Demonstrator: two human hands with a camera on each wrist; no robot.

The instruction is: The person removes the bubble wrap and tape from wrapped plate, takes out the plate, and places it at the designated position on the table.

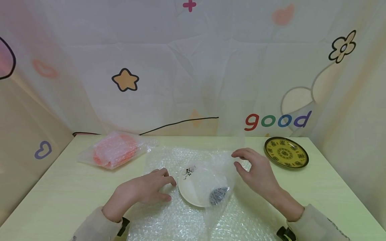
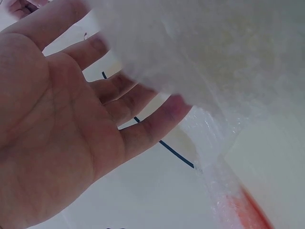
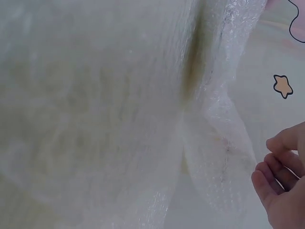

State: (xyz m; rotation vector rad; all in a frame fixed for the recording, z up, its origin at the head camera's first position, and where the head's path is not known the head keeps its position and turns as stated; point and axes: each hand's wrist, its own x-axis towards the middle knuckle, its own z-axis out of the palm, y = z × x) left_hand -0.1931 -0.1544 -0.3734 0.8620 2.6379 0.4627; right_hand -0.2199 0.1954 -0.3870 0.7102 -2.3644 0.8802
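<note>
A white plate with a small dark floral print lies on a spread sheet of bubble wrap. A fold of the clear wrap covers the plate's right part, where a dark patterned patch shows through. My left hand is just left of the plate with fingers loosely bent and nothing gripped; in the left wrist view its fingertips overlap the wrap's edge. On the other side my right hand hovers beside the fold, thumb and fingers apart. Its relaxed fingers appear beside the wrap in the right wrist view.
A red item wrapped in bubble wrap sits at the table's back left. At the back right lies a yellow plate with a dark rim. Behind the pale table hangs a printed curtain.
</note>
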